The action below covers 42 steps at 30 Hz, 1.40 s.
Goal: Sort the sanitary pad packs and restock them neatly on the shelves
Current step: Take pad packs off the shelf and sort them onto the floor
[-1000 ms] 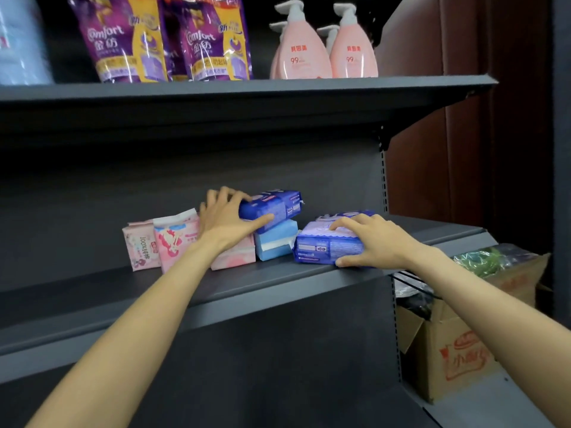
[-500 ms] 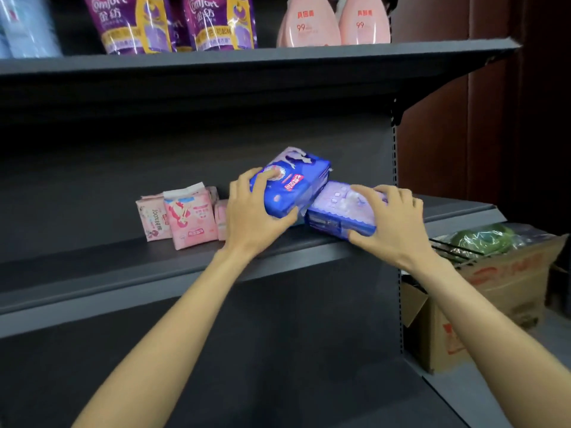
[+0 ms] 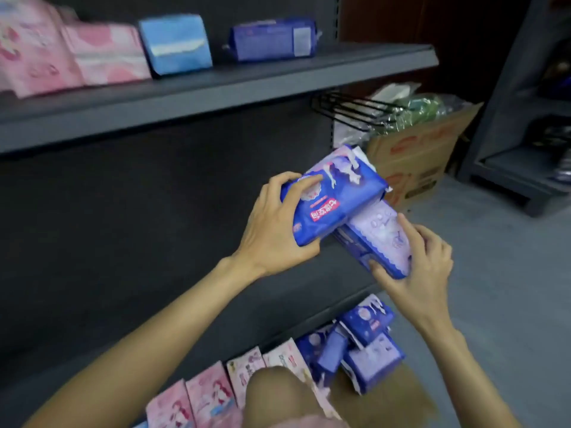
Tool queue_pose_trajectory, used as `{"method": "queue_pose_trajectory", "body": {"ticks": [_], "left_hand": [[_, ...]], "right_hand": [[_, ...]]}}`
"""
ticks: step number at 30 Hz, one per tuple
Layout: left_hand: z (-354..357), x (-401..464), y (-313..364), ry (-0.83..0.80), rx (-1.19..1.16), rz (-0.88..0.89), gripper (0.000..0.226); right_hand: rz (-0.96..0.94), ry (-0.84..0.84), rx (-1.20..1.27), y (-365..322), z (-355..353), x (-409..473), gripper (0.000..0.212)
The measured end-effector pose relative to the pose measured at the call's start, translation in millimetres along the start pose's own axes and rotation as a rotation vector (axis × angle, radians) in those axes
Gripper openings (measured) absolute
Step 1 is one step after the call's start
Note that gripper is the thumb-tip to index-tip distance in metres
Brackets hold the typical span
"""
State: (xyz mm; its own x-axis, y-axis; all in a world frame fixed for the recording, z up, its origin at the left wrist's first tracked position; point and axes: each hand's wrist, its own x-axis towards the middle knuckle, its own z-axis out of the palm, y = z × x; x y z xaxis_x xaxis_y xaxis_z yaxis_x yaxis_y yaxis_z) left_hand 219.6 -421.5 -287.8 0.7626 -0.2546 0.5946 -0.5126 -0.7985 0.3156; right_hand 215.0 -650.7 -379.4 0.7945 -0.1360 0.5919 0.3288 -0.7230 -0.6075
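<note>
Both packs now lifted off upper shelf: left hand grips dark blue pack, right hand pinches lavender pack; likely headed to blue pile below.

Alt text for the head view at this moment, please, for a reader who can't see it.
A person's left hand grips a dark blue pad pack and the right hand grips a lilac pack, both held in front of a dark grey shelf unit. Pink and blue packs sit on the upper shelf; more stand on a lower one.
</note>
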Motion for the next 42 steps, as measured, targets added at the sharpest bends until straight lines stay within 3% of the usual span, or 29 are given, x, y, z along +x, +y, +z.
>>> {"method": "queue_pose_trajectory", "body": {"ticks": [3, 7, 14, 19, 23, 27, 32, 34, 37, 42], "left_hand": [[60.0, -22.4, -11.0, -0.239, 0.044, -0.025, 0.092], [125.9, -52.4, -33.8, -0.400, 0.070, -0.093, 0.092], [228.9, -116.8, -62.3, -0.585, 0.026, -0.391, 0.089], [274.3, -161.8, -65.7, -0.637, 0.055, -0.397, 0.085], [291.2, -188.6, -73.0, -0.588, 0.129, -0.452, 0.080], [298.0, -199.5, -87.6, -0.671, 0.083, -0.546, 0.080], [298.9, -193.4, -94.7, -0.676, -0.035, -0.633, 0.076], [293.7, -194.5, -90.7, -0.581, -0.087, -0.578, 0.075], [287.5, -196.5, -79.9, -0.484, -0.135, -0.349, 0.075], [312.9, -211.3, -35.0, -0.514, -0.041, 0.027, 0.068]], "right_hand": [[0.111, -0.165, -0.108, 49.3, 11.7, -41.8, 0.075], [0.253, -0.339, -0.182, 98.0, 39.6, -78.9, 0.075], [0.770, -0.370, -0.180, 162.2, 59.6, -142.7, 0.090], [0.979, -0.317, -0.167, 184.5, 72.9, -183.9, 0.074], [1.136, -0.333, -0.144, 191.5, 104.1, -185.7, 0.074], [1.135, -0.494, -0.040, 188.7, 126.3, -192.1, 0.079], [1.173, -0.521, 0.008, 188.1, 119.6, -203.9, 0.094], [1.190, -0.471, -0.018, 194.7, 110.0, -212.0, 0.095], [1.216, -0.342, -0.024, 206.0, 94.6, -228.3, 0.093], [1.290, -0.395, -0.151, 229.2, 88.9, -259.1, 0.103]]}}
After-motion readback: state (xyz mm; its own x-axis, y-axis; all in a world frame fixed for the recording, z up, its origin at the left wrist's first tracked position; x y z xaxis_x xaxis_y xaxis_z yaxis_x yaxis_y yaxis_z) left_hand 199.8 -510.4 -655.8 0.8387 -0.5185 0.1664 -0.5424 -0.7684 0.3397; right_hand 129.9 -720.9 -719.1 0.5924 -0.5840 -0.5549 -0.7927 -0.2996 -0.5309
